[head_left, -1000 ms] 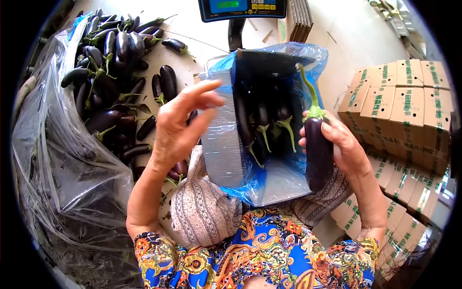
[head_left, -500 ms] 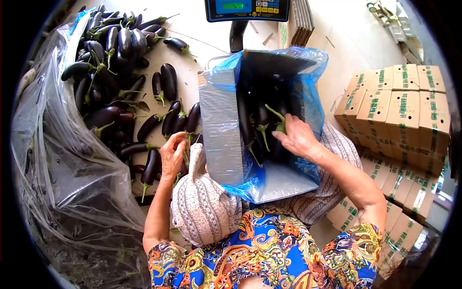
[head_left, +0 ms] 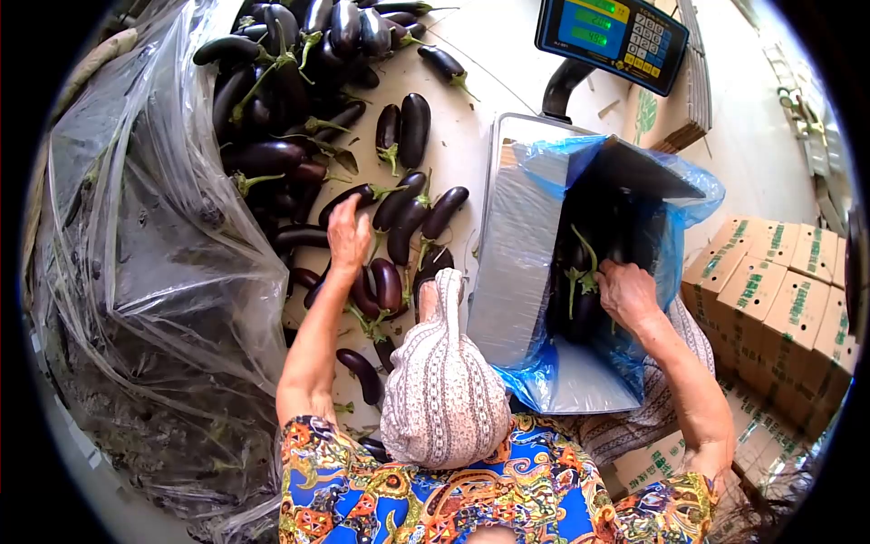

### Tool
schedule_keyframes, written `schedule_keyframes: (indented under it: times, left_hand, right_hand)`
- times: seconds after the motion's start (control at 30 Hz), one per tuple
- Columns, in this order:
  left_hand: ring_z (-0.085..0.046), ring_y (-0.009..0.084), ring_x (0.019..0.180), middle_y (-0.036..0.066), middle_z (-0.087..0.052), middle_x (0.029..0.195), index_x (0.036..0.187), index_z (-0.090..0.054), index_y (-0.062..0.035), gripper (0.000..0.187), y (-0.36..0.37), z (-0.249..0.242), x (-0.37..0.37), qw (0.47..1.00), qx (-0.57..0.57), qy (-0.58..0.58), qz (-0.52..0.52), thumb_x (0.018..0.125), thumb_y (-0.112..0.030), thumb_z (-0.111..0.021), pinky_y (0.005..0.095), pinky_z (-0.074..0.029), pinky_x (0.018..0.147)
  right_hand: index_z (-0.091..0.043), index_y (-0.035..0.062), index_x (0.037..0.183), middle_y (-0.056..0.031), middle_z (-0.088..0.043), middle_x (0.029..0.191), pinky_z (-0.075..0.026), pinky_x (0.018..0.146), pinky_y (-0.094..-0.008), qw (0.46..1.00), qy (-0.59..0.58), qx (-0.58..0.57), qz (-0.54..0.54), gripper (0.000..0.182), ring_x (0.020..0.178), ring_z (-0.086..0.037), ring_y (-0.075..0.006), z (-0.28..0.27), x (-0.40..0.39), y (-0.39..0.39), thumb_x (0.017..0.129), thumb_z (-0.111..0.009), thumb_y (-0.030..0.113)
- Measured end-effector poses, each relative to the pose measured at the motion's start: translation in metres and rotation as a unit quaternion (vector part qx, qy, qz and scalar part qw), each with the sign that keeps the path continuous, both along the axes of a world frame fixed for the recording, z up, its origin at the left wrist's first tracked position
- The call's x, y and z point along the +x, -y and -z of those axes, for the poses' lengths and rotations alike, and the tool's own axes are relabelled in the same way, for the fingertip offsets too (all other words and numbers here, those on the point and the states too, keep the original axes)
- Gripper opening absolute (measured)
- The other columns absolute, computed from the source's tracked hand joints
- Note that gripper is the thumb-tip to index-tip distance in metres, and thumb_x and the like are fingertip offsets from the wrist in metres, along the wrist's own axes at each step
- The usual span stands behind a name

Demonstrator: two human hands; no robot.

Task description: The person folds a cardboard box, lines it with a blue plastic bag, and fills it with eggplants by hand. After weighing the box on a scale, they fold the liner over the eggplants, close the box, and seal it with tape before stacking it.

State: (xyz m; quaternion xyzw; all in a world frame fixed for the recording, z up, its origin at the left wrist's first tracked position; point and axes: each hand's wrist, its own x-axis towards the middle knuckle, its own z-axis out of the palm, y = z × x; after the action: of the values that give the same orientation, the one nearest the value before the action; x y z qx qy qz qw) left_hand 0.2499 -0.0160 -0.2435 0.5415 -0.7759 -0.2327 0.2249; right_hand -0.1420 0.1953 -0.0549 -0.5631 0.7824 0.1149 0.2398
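Note:
My left hand (head_left: 348, 234) is over the loose eggplants on the floor, its fingers apart at a dark eggplant (head_left: 355, 201); it holds nothing that I can see. Inside a box (head_left: 517, 263) lined with blue plastic (head_left: 669, 254), my right hand (head_left: 625, 288) has its fingers bent round the stem end of an eggplant. Several eggplants lie in this box, their green stems (head_left: 580, 258) toward me. The box rests on a scale (head_left: 494, 154) with a lit display (head_left: 594, 23).
A large heap of eggplants (head_left: 290, 91) lies at the upper left, beside crumpled clear plastic sheeting (head_left: 172, 245). Printed cartons (head_left: 757, 290) are stacked at the right. Flattened cardboard (head_left: 693, 91) stands behind the scale. My covered knee (head_left: 444, 394) is between heap and box.
The view has shifted left, so things appear farther right. My left hand has moved forward to the eggplant among the loose ones. My right hand stays in the box, its fingers now more bent.

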Motion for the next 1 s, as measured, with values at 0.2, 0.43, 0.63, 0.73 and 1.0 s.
schedule_keyframes:
  times: [0.2,0.43,0.63,0.73,1.0]
  left_hand:
    - [-0.050,0.0391,0.115,0.017,-0.054,0.123,0.133,-0.052,-0.0098,0.064,0.041,0.054,-0.005,0.958,-0.024,0.247,0.142,0.071,-0.001,-0.066,0.0465,-0.046,0.095]
    - [-0.054,0.0353,0.107,0.012,-0.055,0.109,0.117,-0.055,-0.0146,0.051,0.042,0.015,-0.010,0.936,-0.027,0.318,0.147,0.070,-0.002,-0.070,0.0472,-0.048,0.084]
    - [-0.062,0.0331,0.092,0.014,-0.062,0.102,0.120,-0.055,-0.0092,0.045,0.049,-0.063,0.003,0.999,-0.028,0.019,0.016,0.080,-0.014,-0.076,0.0429,-0.050,0.083]
    - [-0.059,0.0211,0.085,0.009,-0.063,0.094,0.116,-0.060,-0.0060,0.038,0.048,-0.137,-0.009,0.996,0.037,-0.075,-0.018,0.084,-0.020,-0.076,0.0346,-0.048,0.084]
    - [-0.063,0.0091,0.080,0.002,-0.062,0.098,0.116,-0.060,-0.0083,0.031,0.022,-0.235,-0.039,0.921,0.221,-0.319,-0.032,0.098,-0.034,-0.060,0.0227,-0.054,0.062]
  right_hand:
    - [-0.062,0.0051,0.092,-0.0238,-0.066,0.077,-0.051,0.067,-0.0546,0.999,0.015,0.012,0.031,0.020,0.074,-0.064,-0.0461,-0.004,-0.001,0.007,0.088,-0.061,0.025]
    - [-0.059,-0.0002,0.095,-0.0262,-0.065,0.086,-0.051,0.072,-0.0549,0.986,0.102,-0.106,0.078,0.023,0.080,-0.063,-0.0470,-0.007,0.001,0.003,0.085,-0.063,0.020]
    - [-0.066,0.0021,0.091,-0.0243,-0.066,0.092,-0.050,0.076,-0.0535,0.976,0.138,-0.121,0.116,0.020,0.089,-0.063,-0.0460,0.008,-0.004,0.009,0.084,-0.063,0.020]
    - [-0.061,0.0009,0.089,-0.0238,-0.063,0.085,-0.047,0.073,-0.0547,0.966,0.183,-0.175,0.048,0.019,0.082,-0.060,-0.0469,0.013,-0.010,0.000,0.084,-0.063,0.019]
    - [-0.048,0.0040,0.096,-0.0097,-0.063,0.076,-0.048,0.071,-0.0322,0.862,0.387,-0.237,0.224,0.015,0.074,-0.060,-0.0188,-0.083,-0.014,-0.014,0.100,-0.051,0.019]
